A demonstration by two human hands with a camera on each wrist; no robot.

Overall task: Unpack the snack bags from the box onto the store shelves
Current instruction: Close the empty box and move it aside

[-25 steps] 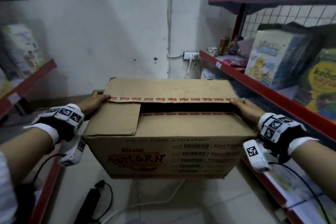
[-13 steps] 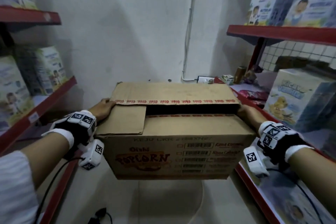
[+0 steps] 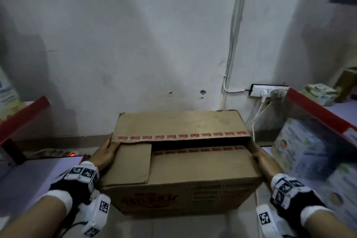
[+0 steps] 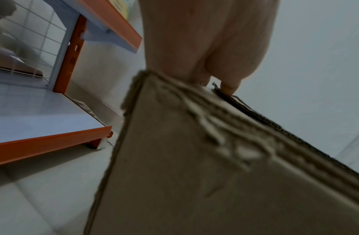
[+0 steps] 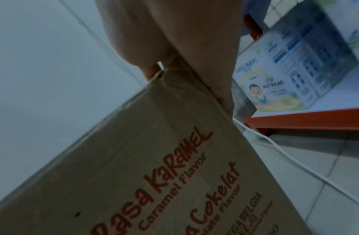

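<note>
Both arms reach forward, a hand clamped on each end of the cardboard box (image 3: 181, 162). The left hand (image 3: 105, 153) grips the left end, thumb on top by the flap; the right hand (image 3: 263, 162) grips the right end. The box hangs above the floor between the red-edged shelves (image 3: 316, 114), brown, red-printed, its top flaps partly open with red tape along their edges.

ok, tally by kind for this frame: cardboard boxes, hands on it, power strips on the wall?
cardboard box: 1
hands on it: 2, left hand and right hand, one at each end
power strip: 1
Total: 4
</note>
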